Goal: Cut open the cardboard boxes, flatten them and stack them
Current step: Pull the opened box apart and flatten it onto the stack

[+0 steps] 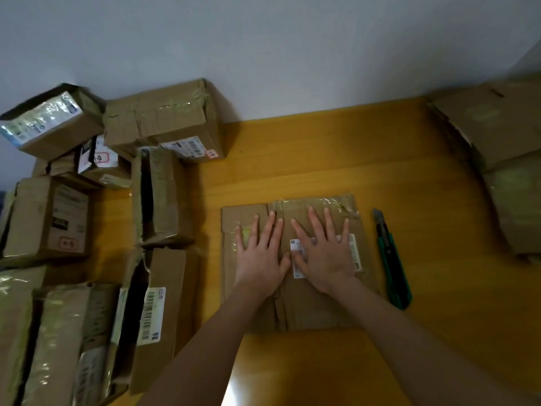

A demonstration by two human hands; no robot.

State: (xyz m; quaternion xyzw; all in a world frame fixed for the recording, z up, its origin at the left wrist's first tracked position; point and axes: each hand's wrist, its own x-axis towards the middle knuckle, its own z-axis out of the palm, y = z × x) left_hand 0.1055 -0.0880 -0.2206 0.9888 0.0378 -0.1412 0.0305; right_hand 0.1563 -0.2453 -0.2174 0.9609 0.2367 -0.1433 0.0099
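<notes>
While both palms bear down on it, a flattened brown cardboard box [317, 313] lies at the middle of a yellow wooden table [292, 159], its taped seam running from 6 o'clock to 12 o'clock between the wrists. The left hand [260, 254] and the right hand [325, 257] lie side by side, thumbs almost meeting, fingers straight, spread and pointing to 12 o'clock; neither has hold of anything. The right hand partly covers a white shipping label [356, 253].

Just beside the sheet at 3 o'clock, apart from it, rests a green-handled utility knife [393, 268], its long axis also near to far, blade end towards 12 o'clock; the right hand is the nearer to it.

At 9 o'clock, a crowd of unflattened taped brown cardboard boxes [159, 197] fills the table's left side.

Farther off, at 2 o'clock, sits a pile of brown cardboard [503, 136], blurred at the frame's edge but seemingly sheets already flattened, against a pale wall [263, 39].

The pressing looks all but done. The pile lies on the right hand's side, beyond the knife, so the sheet would likely need lifting over the tool rather than sliding across it.
</notes>
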